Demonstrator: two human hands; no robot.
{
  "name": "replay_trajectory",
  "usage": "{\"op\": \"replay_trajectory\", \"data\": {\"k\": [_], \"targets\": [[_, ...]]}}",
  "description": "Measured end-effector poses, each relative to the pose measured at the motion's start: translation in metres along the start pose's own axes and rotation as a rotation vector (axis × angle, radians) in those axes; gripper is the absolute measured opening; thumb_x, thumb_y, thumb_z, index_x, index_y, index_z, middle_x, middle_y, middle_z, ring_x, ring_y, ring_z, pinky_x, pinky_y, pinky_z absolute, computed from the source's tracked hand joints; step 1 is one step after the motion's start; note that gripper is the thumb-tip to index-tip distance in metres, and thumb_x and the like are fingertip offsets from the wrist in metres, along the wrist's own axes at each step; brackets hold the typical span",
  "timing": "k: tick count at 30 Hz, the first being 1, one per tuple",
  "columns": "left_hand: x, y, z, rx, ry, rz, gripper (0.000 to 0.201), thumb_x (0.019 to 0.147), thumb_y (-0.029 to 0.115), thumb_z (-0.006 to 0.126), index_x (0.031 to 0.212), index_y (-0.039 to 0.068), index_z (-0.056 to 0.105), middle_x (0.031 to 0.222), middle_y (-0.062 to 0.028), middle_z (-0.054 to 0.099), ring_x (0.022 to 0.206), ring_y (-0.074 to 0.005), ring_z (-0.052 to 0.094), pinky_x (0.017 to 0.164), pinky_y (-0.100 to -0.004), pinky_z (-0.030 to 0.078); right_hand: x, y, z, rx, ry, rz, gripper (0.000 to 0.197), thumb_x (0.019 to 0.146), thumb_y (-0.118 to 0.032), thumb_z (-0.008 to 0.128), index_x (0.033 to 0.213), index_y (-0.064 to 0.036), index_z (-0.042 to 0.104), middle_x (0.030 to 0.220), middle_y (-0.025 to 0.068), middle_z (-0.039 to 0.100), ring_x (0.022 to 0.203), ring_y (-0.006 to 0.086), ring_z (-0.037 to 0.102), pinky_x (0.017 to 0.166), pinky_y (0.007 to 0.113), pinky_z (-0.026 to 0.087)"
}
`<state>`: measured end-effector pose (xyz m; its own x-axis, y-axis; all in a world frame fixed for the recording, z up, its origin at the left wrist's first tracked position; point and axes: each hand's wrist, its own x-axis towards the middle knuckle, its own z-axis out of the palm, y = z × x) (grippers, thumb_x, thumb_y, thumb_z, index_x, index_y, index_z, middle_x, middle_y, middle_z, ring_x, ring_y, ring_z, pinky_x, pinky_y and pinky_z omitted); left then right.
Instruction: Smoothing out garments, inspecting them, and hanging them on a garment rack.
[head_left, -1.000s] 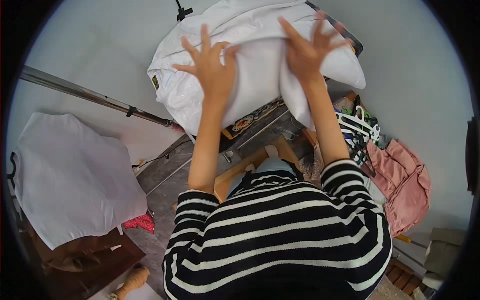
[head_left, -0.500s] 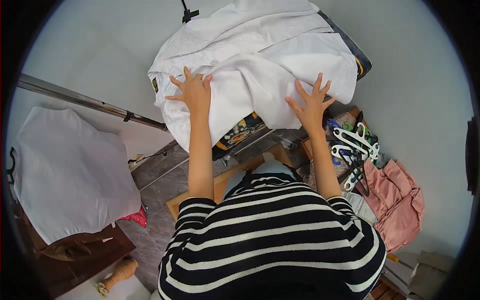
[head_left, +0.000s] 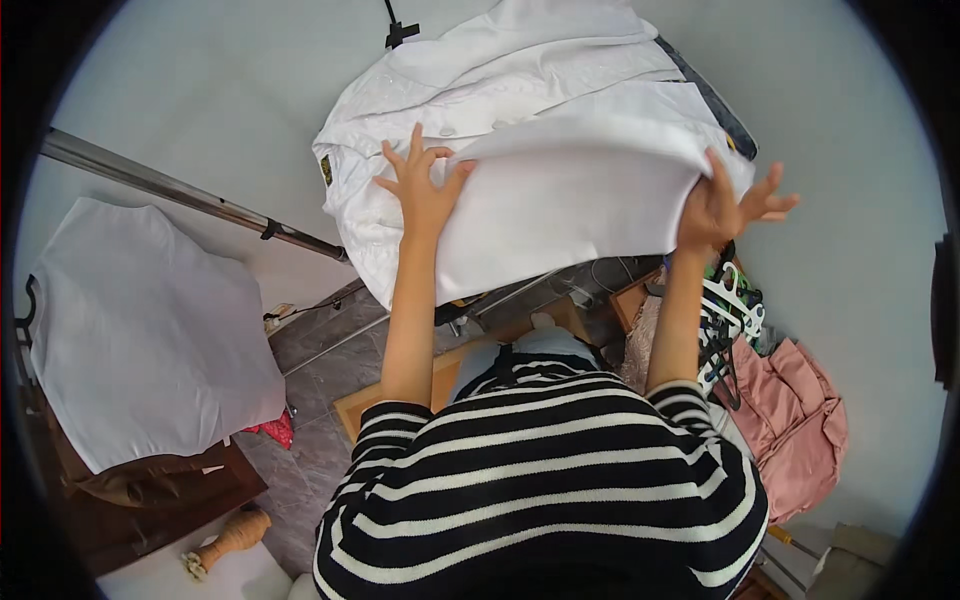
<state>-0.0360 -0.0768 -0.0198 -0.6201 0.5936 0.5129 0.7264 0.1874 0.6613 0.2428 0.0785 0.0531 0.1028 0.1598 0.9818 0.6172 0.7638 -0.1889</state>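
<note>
A white shirt (head_left: 570, 195) with a few buttons and a small dark label at its left end is spread over an ironing board (head_left: 712, 95). Its near part is lifted in a broad, taut sheet between my hands. On the left, my left hand (head_left: 428, 188) pinches the cloth between thumb and index finger, its other fingers fanned out. At the other end, my right hand (head_left: 712, 212) grips the raised edge, slightly blurred, with some fingers stretched to the right. Most of the board's dark patterned cover is hidden under the shirt.
A metal pole (head_left: 190, 195) slants in from the left above a hanging white garment (head_left: 150, 330). To the right lie several hangers (head_left: 735, 305) and folded pink cloth (head_left: 790, 420). A tan vase-shaped object (head_left: 232, 540) rests at lower left; grey walls stand close by.
Both hands lay spread on the cloth before. Now they hold it, and the near part has risen and been drawn taut. My right hand has moved right, my left slightly right.
</note>
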Motion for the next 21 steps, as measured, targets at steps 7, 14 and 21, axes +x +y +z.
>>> {"op": "replay_trajectory", "data": {"k": [7, 14, 21], "targets": [[0.007, 0.006, -0.012, -0.012, 0.098, -0.101, 0.027, 0.074, 0.034, 0.071, 0.095, 0.018, 0.064, 0.142, -0.0083, 0.038, 0.136, -0.0444, 0.007, 0.095, -0.0727, -0.008, 0.046, 0.042, 0.087, -0.298, -0.641, -0.385, 0.05, 0.079, -0.021, 0.062, 0.124, -0.0388, 0.053, 0.15, 0.0075, 0.022, 0.137, 0.0421, 0.009, 0.088, 0.081, 0.001], [-0.032, 0.072, -0.05, 0.397, -0.05, 0.075, 0.039, 0.084, 0.029, 0.057, 0.121, 0.016, 0.058, 0.147, -0.0131, 0.027, 0.134, -0.0489, 0.008, 0.092, -0.0758, -0.003, -0.025, -0.013, 0.091, -0.084, -1.031, -0.088, 0.049, 0.091, -0.045, 0.043, 0.135, -0.0222, 0.044, 0.15, 0.0172, 0.013, 0.137, 0.0447, 0.002, 0.088, 0.081, 0.009], [-0.066, 0.039, -0.018, 0.611, -0.125, -0.001, 0.05, 0.088, 0.043, 0.048, 0.131, 0.018, 0.049, 0.148, -0.0179, 0.019, 0.134, -0.0488, 0.009, 0.089, -0.0791, 0.002, -0.061, -0.041, 0.081, 0.337, -1.297, -0.753, 0.05, 0.09, -0.046, 0.042, 0.138, -0.0319, 0.037, 0.149, -0.0005, 0.027, 0.139, 0.0215, 0.017, 0.098, 0.073, 0.0]]}}
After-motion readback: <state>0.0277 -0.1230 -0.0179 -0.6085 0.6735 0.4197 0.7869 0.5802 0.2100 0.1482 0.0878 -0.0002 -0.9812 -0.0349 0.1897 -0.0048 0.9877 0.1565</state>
